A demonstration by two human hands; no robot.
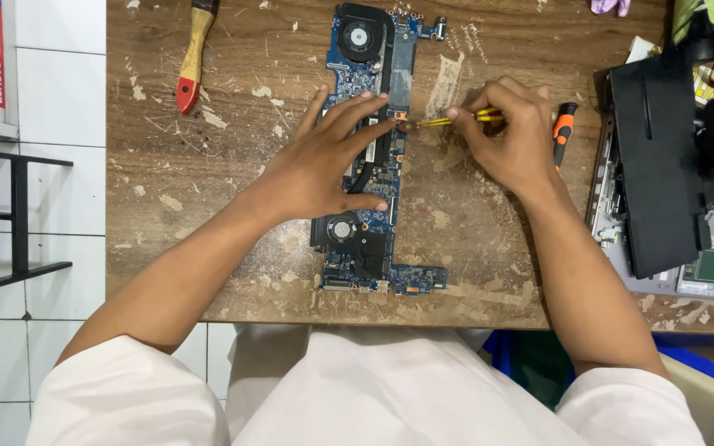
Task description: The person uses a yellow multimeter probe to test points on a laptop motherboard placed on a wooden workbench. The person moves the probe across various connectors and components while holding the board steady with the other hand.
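Left hand (324, 165) spread flat, pinning blue motherboard (371, 149) mid-table; right hand (510, 132) pinching yellow tweezers (456, 120), tip at board's right edge; bare scarred wooden table (208, 231) leftward; opened laptop (671, 182) crowding the right edge; paintbrush (193, 54) far left.

Circuit board (371, 157) lies lengthwise at table (208, 248) centre. Left hand (324, 161) rests flat on board's middle; right hand (510, 136) sits just right of it, holding a screwdriver (448, 120) w/ tip touching board. Brush (192, 54) lies far left, near back edge. Opened laptop (663, 182) lies at right edge; second screwdriver (563, 132) btwn it & right hand.
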